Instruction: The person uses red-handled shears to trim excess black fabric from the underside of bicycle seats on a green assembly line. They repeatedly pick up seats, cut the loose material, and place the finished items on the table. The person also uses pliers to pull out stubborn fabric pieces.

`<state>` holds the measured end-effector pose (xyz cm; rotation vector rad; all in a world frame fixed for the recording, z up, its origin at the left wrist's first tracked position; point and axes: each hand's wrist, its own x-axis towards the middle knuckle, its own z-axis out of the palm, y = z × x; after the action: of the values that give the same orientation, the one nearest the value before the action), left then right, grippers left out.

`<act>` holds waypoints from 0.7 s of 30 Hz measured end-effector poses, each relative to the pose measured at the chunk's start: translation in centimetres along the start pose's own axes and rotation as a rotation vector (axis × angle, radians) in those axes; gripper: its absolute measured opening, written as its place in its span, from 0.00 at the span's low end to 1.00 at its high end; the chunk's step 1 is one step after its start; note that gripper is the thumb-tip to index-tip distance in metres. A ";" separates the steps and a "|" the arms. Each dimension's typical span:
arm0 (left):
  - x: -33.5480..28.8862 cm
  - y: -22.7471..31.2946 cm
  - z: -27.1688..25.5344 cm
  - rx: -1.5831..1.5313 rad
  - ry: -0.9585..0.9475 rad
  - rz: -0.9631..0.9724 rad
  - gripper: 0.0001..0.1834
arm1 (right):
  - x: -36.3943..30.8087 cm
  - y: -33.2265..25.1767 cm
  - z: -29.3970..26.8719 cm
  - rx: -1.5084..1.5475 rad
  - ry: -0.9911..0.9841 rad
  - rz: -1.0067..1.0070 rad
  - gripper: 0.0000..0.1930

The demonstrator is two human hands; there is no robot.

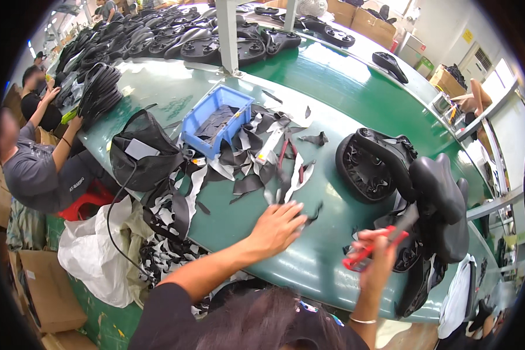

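"What colour is the cutter (397,234) at lower right?"
"Its handles (356,264) are red, its blade (409,218) grey. The saddles (441,195) right of centre are black."
"And the bin (206,107) at upper centre?"
"Blue. The scraps (249,184) below it mix black and white."
"The tabletop (312,251)?"
"Green. The stool (87,202) at left is red, the sack (93,252) at lower left white."

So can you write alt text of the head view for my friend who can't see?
A person's right grip holds a red-handled tool beside black bike saddles; the left grip is near black and white scraps on a green table.
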<state>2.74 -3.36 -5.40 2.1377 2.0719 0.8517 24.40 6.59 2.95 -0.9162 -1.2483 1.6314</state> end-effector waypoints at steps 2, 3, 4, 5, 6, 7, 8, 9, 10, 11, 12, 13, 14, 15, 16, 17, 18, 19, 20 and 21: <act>-2.0 1.8 -4.1 -0.178 -0.159 -0.234 0.19 | 0.6 2.5 3.7 -0.080 -0.113 -0.033 0.14; -2.5 2.5 -6.4 -0.266 -0.250 -0.404 0.19 | 0.8 3.3 5.1 -0.136 -0.236 -0.036 0.16; -3.2 2.9 -7.5 -0.353 -0.336 -0.589 0.20 | 0.3 3.1 7.3 -0.146 -0.367 0.053 0.17; -4.0 2.6 -6.8 -0.650 -0.178 -0.593 0.20 | -0.1 2.9 9.5 -0.163 -0.498 0.140 0.18; -5.4 2.2 -5.8 -0.934 -0.001 -0.599 0.21 | -0.4 3.6 11.7 -0.131 -0.659 0.171 0.19; -6.0 2.1 -5.3 -1.222 0.178 -0.578 0.22 | -0.5 6.7 13.1 -0.259 -0.731 -0.092 0.19; -5.9 2.0 -5.3 -1.314 0.269 -0.639 0.22 | 0.2 6.3 14.9 -0.406 -0.749 -0.342 0.19; -5.3 1.9 -5.7 -1.399 0.353 -0.693 0.22 | 2.0 6.4 15.7 -0.485 -0.694 -0.467 0.18; -5.0 1.7 -6.0 -1.482 0.437 -0.750 0.23 | 4.3 7.2 16.3 -0.561 -0.634 -0.587 0.18; -5.3 0.9 -6.3 -1.492 0.397 -0.760 0.21 | 6.6 8.0 16.6 -0.793 -0.440 -0.685 0.18; -5.5 0.6 -6.5 -1.455 0.358 -0.749 0.21 | 8.9 8.7 16.7 -1.022 -0.227 -0.779 0.18; -5.3 0.4 -6.8 -1.421 0.307 -0.727 0.21 | 11.3 9.0 16.1 -1.220 -0.215 -0.716 0.21; -5.2 0.1 -7.0 -1.384 0.266 -0.709 0.21 | 12.8 9.2 15.4 -1.413 -0.210 -0.646 0.23; -5.2 0.0 -7.2 -1.346 0.254 -0.712 0.20 | 13.3 9.1 15.2 -1.446 -0.280 -0.548 0.22; -5.4 -0.2 -7.3 -1.340 0.244 -0.719 0.20 | 13.8 8.9 15.0 -1.477 -0.346 -0.448 0.21; -5.6 -0.4 -7.3 -1.334 0.230 -0.724 0.20 | 14.3 8.7 14.7 -1.506 -0.407 -0.345 0.20; -5.8 -0.5 -7.3 -1.332 0.216 -0.737 0.20 | 14.5 8.0 14.2 -1.546 -0.499 -0.287 0.18; -5.8 -0.6 -7.8 -1.360 0.187 -0.768 0.21 | 14.3 6.8 13.7 -1.583 -0.595 -0.219 0.16; -5.8 -0.7 -8.1 -1.374 0.147 -0.774 0.21 | 14.3 6.0 12.9 -1.616 -0.689 -0.149 0.14; -5.5 -0.9 -8.1 -1.396 0.106 -0.761 0.21 | 14.2 5.3 11.3 -1.303 -0.696 -0.001 0.13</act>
<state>-1.12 -11.18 -0.83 0.5462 1.2808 1.5327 7.96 15.34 -0.35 -1.0444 -2.9225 0.9874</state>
